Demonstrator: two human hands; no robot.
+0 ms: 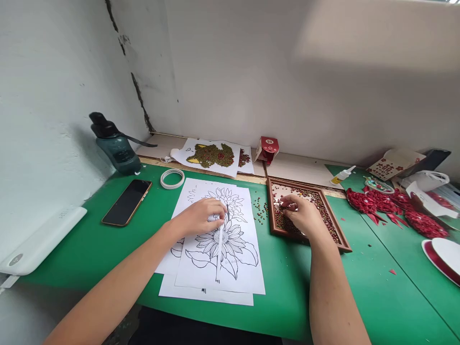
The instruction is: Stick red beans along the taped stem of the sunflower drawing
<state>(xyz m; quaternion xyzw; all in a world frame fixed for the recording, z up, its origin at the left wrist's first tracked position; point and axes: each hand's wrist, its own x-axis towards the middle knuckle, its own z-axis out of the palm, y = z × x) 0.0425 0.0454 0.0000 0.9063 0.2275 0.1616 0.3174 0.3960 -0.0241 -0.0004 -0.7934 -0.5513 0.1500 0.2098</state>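
One shallow tray (pixel 272 211), rectangular, brown raised frame, right of centre, its base strewn with many small, hard-looking grains (pixel 283 223) in red-brown and green, too numerous to count; a looser scatter of the same grains (pixel 260 208) on the tabletop just left of it. Printed sheets (pixel 253 282), white, smooth, overlapping, at least three, centre; line drawing of flowers, two large blooms plainly visible. One slim pale stick (pixel 220 249), dark toward its far end, lying lengthwise over the drawing; material unclear. One left hand (pixel 203 215), above the sheets, thumb and fingertips drawn narrow beside the stick's far end; whether they grip it cannot be told. One right hand (pixel 305 215), over the tray, fingertips gathered narrow among the grains; a pinched grain cannot be made out. The tray thus lies beneath the right hand and well right of the left; the sheets lie beneath the left. Far side: two grain-covered pictures (pixel 212 155), one partly hidden; one red carton (pixel 268 147). Left: one tape ring (pixel 172 186), one flat phone (pixel 127 202), one dark translucent bottle (pixel 118 151). Right: one small nozzled bottle (pixel 342 176), crinkled glossy red pieces (pixel 372 201), one round ribbon spool (pixel 442 258). Tabletop (pixel 287 287): smooth green.
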